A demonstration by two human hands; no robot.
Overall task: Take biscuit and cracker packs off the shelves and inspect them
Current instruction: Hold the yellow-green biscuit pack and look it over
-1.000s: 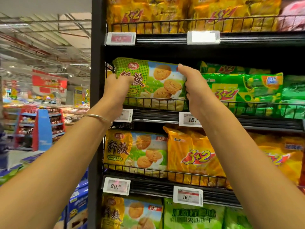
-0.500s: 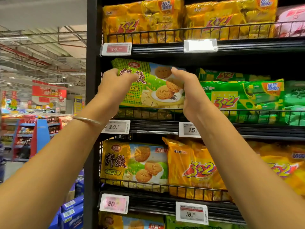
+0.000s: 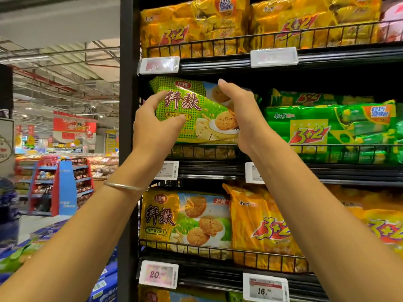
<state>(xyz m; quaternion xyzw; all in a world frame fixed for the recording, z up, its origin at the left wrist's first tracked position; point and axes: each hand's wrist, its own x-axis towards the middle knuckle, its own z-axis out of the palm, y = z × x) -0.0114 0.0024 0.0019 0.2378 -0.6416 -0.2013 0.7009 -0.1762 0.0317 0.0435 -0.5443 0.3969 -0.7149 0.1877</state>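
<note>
Middle shelf, left bay. The green biscuit pack [image 3: 196, 110] was held off the shelf between both hands, its lower edge above the wire front rail [image 3: 327, 147] and its right end dipping a little lower than its left.

Left hand [image 3: 152, 127]: it gripped the pack's left end, thumb across the printed face, fingers behind and out of sight. A thin bangle [image 3: 124, 186] sat on that wrist.
Right hand [image 3: 242, 118]: it was curled round the right end, back of the hand to the camera, so finger contact behind the pack could not be confirmed.

Change over the last second: the pack had stood on the shelf with its bottom edge behind the rail. It then rose above the rail and came nearer to the person, tilting as it went. The price tag [image 3: 166, 170] under it was now partly uncovered.

Something yellowish showed behind the rail below the held pack, possibly a second pack, but the view was too dim to say.

Judgement: the take-off step looked complete for this pack, with the front label facing the camera. Inspection could begin, and the back was not yet seen. The green 3+2 packs [image 3: 327, 131] just to the right sat untouched.
</note>
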